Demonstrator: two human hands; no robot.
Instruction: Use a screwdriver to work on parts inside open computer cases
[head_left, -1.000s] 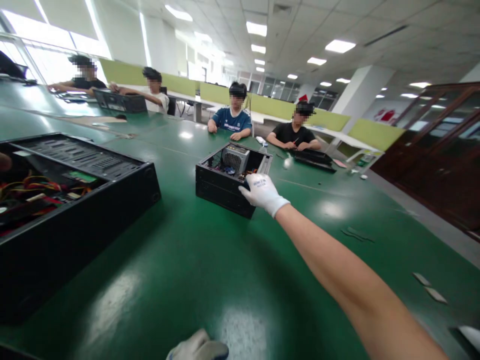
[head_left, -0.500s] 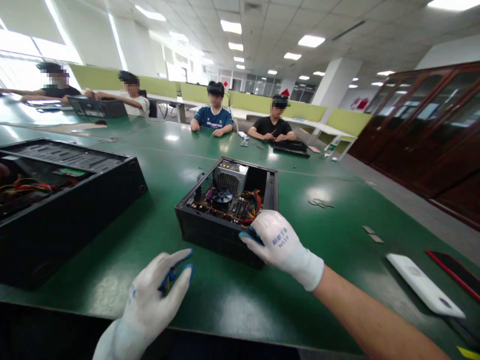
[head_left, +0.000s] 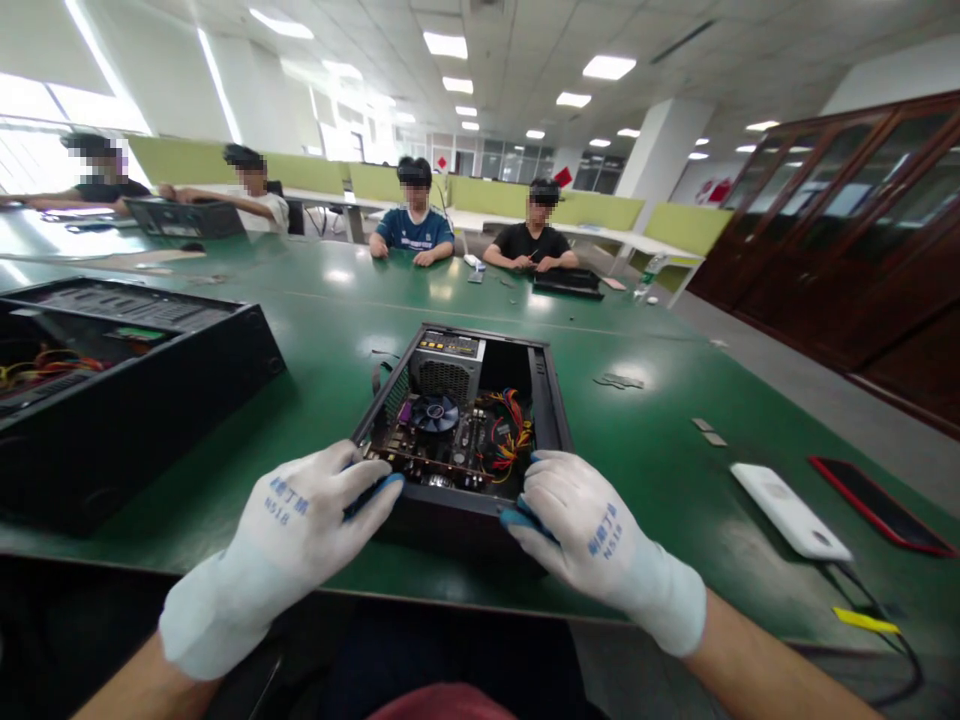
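Observation:
An uncovered black computer case (head_left: 457, 505) lies on the green table right in front of me. Inside it show a round cooling fan (head_left: 435, 413), a silver power supply (head_left: 448, 368) and red and yellow wires (head_left: 514, 430). Both my hands wear white gloves with blue fingertips. My left hand (head_left: 319, 500) grips the case at its near left corner, fingers over the rim and thumb along the front. On the near right corner, my right hand (head_left: 577, 520) holds the rim in the same way.
A larger opened computer case (head_left: 150, 400) stands at the left. To the right lie a white device (head_left: 787, 510) with a cable, a red-edged black phone-like slab (head_left: 881, 505) and small metal pieces (head_left: 709, 432). Several people sit across the table, one by a black panel (head_left: 568, 284).
My left hand has moved from free air up to the case's left corner and closed on it. The case has come nearer to me and turned a little; my right hand stays on it.

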